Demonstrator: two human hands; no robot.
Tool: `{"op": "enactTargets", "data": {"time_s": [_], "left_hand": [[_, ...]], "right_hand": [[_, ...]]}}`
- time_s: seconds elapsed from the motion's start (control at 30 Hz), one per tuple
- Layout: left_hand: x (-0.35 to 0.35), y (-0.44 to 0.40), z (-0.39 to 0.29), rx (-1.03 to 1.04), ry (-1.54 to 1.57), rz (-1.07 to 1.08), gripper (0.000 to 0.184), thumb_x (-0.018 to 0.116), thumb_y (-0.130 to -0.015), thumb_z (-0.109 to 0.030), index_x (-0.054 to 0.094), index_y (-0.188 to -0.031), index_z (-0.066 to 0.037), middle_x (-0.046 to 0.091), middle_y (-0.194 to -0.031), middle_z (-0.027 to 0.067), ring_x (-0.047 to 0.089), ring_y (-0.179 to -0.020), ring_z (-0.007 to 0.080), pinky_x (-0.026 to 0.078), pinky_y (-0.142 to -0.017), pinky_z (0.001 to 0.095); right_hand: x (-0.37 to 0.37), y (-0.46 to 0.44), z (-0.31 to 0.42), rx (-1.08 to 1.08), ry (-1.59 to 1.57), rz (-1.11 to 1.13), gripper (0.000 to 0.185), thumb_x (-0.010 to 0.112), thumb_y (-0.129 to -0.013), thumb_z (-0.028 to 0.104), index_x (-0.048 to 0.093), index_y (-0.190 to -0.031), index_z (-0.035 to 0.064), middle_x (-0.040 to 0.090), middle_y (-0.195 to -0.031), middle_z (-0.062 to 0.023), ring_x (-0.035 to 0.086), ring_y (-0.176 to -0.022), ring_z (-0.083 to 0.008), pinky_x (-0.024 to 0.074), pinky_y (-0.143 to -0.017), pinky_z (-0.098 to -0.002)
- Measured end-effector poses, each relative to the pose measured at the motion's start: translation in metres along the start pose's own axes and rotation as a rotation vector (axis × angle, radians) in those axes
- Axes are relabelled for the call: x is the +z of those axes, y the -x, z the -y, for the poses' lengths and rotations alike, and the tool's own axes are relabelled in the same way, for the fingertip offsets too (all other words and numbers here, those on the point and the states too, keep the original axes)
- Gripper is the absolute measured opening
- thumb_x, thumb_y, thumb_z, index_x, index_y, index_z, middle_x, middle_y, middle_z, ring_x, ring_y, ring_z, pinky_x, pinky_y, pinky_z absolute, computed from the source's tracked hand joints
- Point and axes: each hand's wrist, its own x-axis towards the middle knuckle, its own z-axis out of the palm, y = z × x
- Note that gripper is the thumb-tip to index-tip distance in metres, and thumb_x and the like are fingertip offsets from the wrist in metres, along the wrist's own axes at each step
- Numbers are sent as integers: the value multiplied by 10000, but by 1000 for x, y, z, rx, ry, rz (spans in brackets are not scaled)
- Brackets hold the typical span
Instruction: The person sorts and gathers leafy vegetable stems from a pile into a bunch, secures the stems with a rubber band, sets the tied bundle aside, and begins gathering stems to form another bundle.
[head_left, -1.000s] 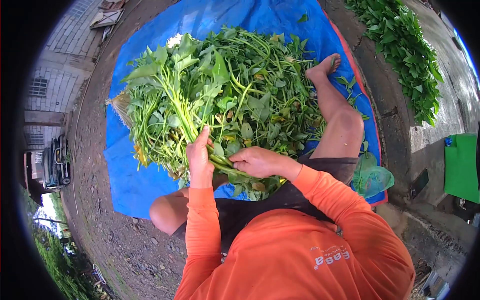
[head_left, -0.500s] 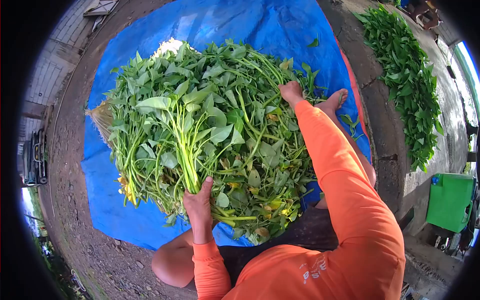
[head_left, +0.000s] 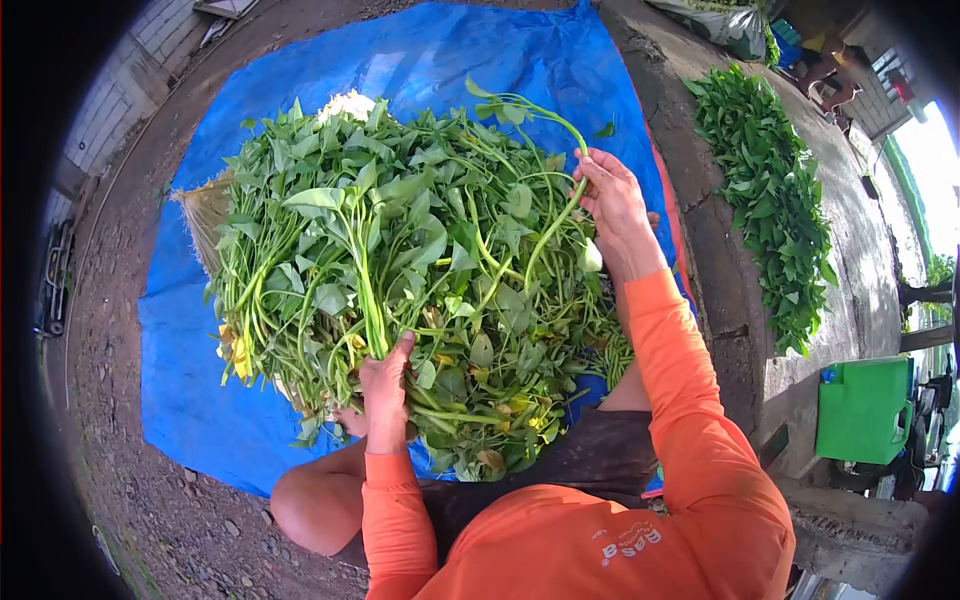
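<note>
A big heap of leafy greens [head_left: 310, 250] that look like water spinach lies in front of me. At the heap's near side, my left hand [head_left: 386, 392] is closed around the lower stems of a small bunch of water spinach [head_left: 368, 290], leaves pointing away from me. To the right, my right hand [head_left: 618, 208] pinches a single long water spinach stem [head_left: 548, 238] between thumb and fingers. Its leafy tip arches up and left over the heap, while its lower part runs down into the greens. Yellowed leaves [head_left: 236, 350] show along the heap's edges.
The heap rests on a blue tarp [head_left: 190, 400] spread over stony ground. Beyond the tarp on the right lies a long pile of greens [head_left: 765, 200], with a green plastic container [head_left: 860, 410] nearer me. My bent legs [head_left: 318, 510] frame the tarp's near edge.
My right hand has come up and back from the heap's right side, now with a long stem lifted in its fingers. My left hand keeps its bunch. The view has shifted slightly.
</note>
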Motion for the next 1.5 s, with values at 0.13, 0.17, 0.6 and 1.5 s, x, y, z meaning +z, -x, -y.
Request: {"op": "enactTargets", "data": {"time_s": [0.13,0.17,0.6,1.5], "left_hand": [[2,-3,10,-57,-44,-15,418,936,-850,-350,693,-744,-27,607,-667,31,507,-524,142,412,-523,329],[4,1,10,-60,-41,-31,418,929,-853,-346,690,-730,-26,613,-670,35,517,-532,144,423,-533,331],[22,-2,50,-112,114,59,729,740,-912,-748,717,-960,-21,640,-782,58,561,-645,163,463,-580,336],[24,3,59,-215,369,147,525,850,-922,-450,719,-1094,29,722,-984,106,692,-857,195,587,-729,378]], "right_hand": [[15,70,12,-82,-24,62,242,737,-1051,227,712,-1230,65,699,-971,34,639,-899,-62,507,-786,-235],[22,90,14,-87,6,61,241,742,-1047,208,712,-1233,59,708,-987,29,645,-903,-63,511,-790,-234],[128,229,-103,-289,699,346,318,783,-933,158,797,-1217,16,793,-1093,-181,710,-1028,-334,540,-957,-426],[133,230,-133,-166,663,480,278,735,-947,155,788,-1170,-2,729,-957,-202,728,-933,-358,568,-872,-431]]}}
